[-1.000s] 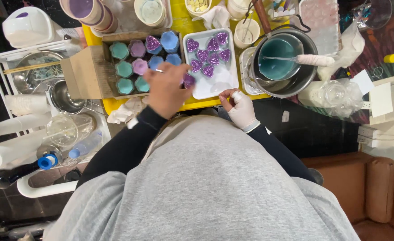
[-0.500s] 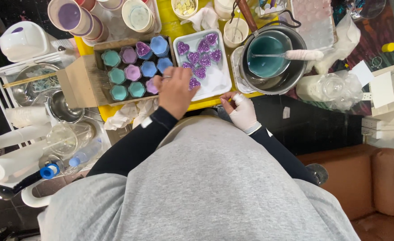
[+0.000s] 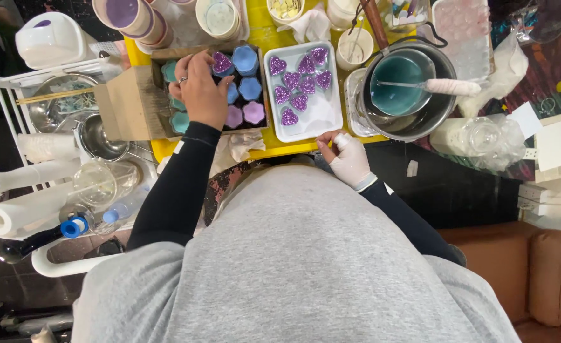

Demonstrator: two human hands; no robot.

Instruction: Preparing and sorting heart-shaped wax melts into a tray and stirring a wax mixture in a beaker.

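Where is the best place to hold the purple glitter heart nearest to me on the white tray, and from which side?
Probably pinch the glitter heart by its two side lobes, coming straight from above. It lies flat on the white tray with bare tray on its near side and right, while another heart sits close behind it.

I see teal, blue, lilac flower-shaped candles (image 3: 248, 89) in a brown cardboard box (image 3: 128, 105) w/ dark inside. White tray (image 3: 321, 117) holds glittery purple hearts (image 3: 299, 82). Table (image 3: 261, 38) is bright yellow. Steel pot (image 3: 420, 114) has teal wax (image 3: 398, 82) w/ a pale pink-wrapped stirrer (image 3: 449, 86). Right hand (image 3: 347, 159) in white glove; left hand (image 3: 201, 89) bare w/ a ring, black sleeves (image 3: 175, 190), grey top (image 3: 293, 267). Brown seat (image 3: 541, 273) at the side.
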